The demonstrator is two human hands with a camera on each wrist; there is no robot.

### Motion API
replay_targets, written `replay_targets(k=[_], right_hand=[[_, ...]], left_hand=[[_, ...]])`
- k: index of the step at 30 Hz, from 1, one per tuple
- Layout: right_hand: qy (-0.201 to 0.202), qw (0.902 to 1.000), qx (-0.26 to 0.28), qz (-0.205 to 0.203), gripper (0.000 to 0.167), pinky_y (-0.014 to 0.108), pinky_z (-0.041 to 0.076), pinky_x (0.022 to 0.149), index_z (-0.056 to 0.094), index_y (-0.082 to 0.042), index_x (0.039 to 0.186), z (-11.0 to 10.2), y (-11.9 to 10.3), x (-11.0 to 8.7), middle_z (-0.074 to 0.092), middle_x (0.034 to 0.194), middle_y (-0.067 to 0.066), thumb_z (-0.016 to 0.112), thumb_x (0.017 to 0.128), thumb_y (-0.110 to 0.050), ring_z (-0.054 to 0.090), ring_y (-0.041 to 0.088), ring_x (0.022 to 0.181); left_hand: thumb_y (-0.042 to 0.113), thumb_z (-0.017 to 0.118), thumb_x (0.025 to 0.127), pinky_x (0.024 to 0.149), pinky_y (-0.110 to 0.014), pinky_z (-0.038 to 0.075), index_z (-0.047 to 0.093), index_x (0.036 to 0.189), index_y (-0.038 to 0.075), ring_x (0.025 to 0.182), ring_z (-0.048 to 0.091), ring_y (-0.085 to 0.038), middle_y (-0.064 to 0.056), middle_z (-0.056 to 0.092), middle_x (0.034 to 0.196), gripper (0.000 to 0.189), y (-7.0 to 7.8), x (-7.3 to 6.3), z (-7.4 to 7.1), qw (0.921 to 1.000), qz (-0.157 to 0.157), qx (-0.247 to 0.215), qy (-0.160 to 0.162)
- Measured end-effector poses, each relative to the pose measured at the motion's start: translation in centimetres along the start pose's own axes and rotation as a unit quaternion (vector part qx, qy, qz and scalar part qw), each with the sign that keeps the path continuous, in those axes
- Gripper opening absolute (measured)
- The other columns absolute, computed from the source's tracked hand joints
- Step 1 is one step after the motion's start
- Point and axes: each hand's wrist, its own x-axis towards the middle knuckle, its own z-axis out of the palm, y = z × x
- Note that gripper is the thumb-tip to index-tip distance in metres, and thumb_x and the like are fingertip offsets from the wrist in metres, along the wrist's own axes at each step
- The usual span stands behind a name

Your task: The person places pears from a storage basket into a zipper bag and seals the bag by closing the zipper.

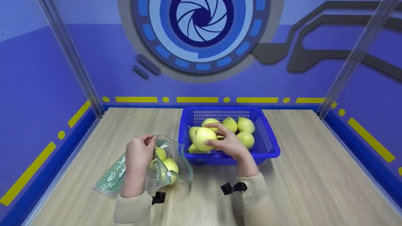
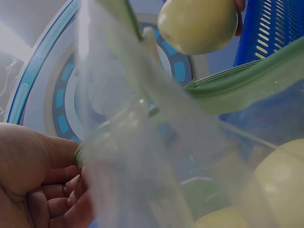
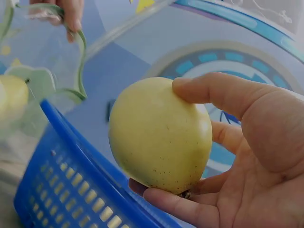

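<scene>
My right hand (image 1: 230, 142) grips a yellow-green pear (image 1: 204, 139) between thumb and fingers, above the left front part of a blue basket (image 1: 272, 151). The right wrist view shows the held pear (image 3: 159, 135) up close, its stem pointing down. Several more pears (image 1: 246, 125) lie in the basket. My left hand (image 1: 139, 152) pinches the rim of a clear zip bag (image 1: 185, 168) with green edging, whose mouth gapes toward the basket. Inside the bag are several pears (image 1: 171, 166), partly hidden by the printed film. In the left wrist view the bag's film blurs much of the scene.
Both the bag and the basket stand on a light wood-grain table (image 1: 301, 188). Blue printed panels (image 1: 94, 62) close off the back and sides, with metal posts (image 1: 355, 56) at the corners. The basket's left wall stands close to the bag's mouth.
</scene>
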Motion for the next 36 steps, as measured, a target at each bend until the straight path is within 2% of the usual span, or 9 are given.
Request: replay_targets(k=[6, 10, 13, 18, 22, 26, 30, 34, 36], right_hand=[[-0.027, 0.9993, 0.007, -0.024, 0.056, 0.034, 0.058, 0.077, 0.059, -0.018, 0.140, 2.3, -1.2, -0.2, 0.064, 0.124, 0.022, 0.080, 0.088, -0.018, 0.066, 0.022, 0.098], [-0.041, 0.9981, -0.015, -0.042, 0.054, 0.033, 0.056, 0.079, 0.061, -0.019, 0.138, 4.2, -1.9, -0.3, 0.064, 0.124, 0.019, 0.080, 0.087, -0.020, 0.064, 0.023, 0.100], [-0.042, 0.9963, -0.043, -0.061, 0.051, 0.036, 0.056, 0.086, 0.063, -0.019, 0.135, 5.5, -2.3, -0.5, 0.065, 0.125, 0.016, 0.081, 0.087, -0.022, 0.063, 0.023, 0.106], [-0.012, 0.9930, -0.092, -0.072, 0.052, 0.039, 0.053, 0.087, 0.065, -0.024, 0.133, 7.7, -2.8, -0.9, 0.067, 0.119, 0.011, 0.082, 0.084, -0.027, 0.062, 0.023, 0.101], [0.020, 0.9893, -0.116, -0.086, 0.053, 0.041, 0.054, 0.089, 0.064, -0.021, 0.133, 9.5, -2.8, -1.1, 0.067, 0.126, 0.009, 0.083, 0.084, -0.025, 0.063, 0.024, 0.104], [0.056, 0.9781, -0.172, -0.102, 0.054, 0.043, 0.055, 0.092, 0.064, -0.020, 0.134, 11.4, -2.5, -1.2, 0.066, 0.129, 0.011, 0.084, 0.084, -0.026, 0.063, 0.023, 0.110], [0.081, 0.9627, -0.233, -0.112, 0.056, 0.040, 0.057, 0.089, 0.063, -0.022, 0.136, 13.0, -2.3, -1.6, 0.064, 0.124, 0.012, 0.085, 0.085, -0.028, 0.065, 0.024, 0.106], [0.085, 0.9512, -0.268, -0.128, 0.058, 0.039, 0.057, 0.095, 0.062, -0.020, 0.138, 14.2, -2.0, -1.8, 0.064, 0.127, 0.012, 0.086, 0.085, -0.024, 0.067, 0.025, 0.112], [0.076, 0.9522, -0.264, -0.133, 0.059, 0.037, 0.057, 0.096, 0.060, -0.016, 0.139, 14.6, -1.8, -1.7, 0.063, 0.129, 0.013, 0.085, 0.086, -0.020, 0.066, 0.025, 0.115]], left_hand=[[0.019, 0.065, 0.101, 0.050, -0.022, 0.045, 0.077, 0.109, 0.001, 0.054, 0.055, -0.010, -0.009, 0.067, 0.078, 0.023, 0.2, -0.2, 0.0, 0.9992, 0.027, 0.024, 0.018], [0.018, 0.065, 0.100, 0.050, -0.024, 0.043, 0.078, 0.107, 0.002, 0.054, 0.055, -0.011, -0.010, 0.068, 0.078, 0.022, 0.3, -0.3, 0.0, 0.9984, 0.039, 0.034, 0.024], [0.019, 0.065, 0.100, 0.051, -0.025, 0.043, 0.078, 0.108, 0.002, 0.055, 0.055, -0.012, -0.010, 0.069, 0.078, 0.022, 0.4, -0.4, -0.1, 0.9982, 0.041, 0.036, 0.024], [0.020, 0.065, 0.101, 0.051, -0.023, 0.044, 0.078, 0.110, 0.002, 0.057, 0.056, -0.012, -0.010, 0.069, 0.079, 0.024, 0.6, -0.5, -0.2, 0.9982, 0.034, 0.041, 0.026], [0.020, 0.064, 0.102, 0.054, -0.024, 0.045, 0.077, 0.113, 0.002, 0.061, 0.058, -0.015, -0.011, 0.069, 0.082, 0.025, 0.8, -0.5, -0.2, 0.9984, 0.027, 0.047, 0.016], [0.021, 0.064, 0.102, 0.055, -0.025, 0.044, 0.077, 0.114, 0.003, 0.062, 0.057, -0.016, -0.011, 0.068, 0.082, 0.025, 1.0, -0.7, -0.3, 0.9980, 0.031, 0.054, 0.010], [0.019, 0.066, 0.101, 0.053, -0.025, 0.042, 0.078, 0.110, 0.001, 0.058, 0.055, -0.016, -0.010, 0.068, 0.078, 0.023, 1.1, -0.9, -0.3, 0.9966, 0.056, 0.055, 0.023], [0.017, 0.066, 0.100, 0.051, -0.022, 0.040, 0.078, 0.107, 0.000, 0.057, 0.053, -0.014, -0.010, 0.069, 0.076, 0.022, 1.1, -1.1, -0.4, 0.9948, 0.081, 0.052, 0.033], [0.016, 0.066, 0.100, 0.050, -0.021, 0.040, 0.078, 0.107, -0.001, 0.056, 0.053, -0.014, -0.011, 0.069, 0.076, 0.022, 1.1, -1.2, -0.4, 0.9945, 0.086, 0.051, 0.032]])
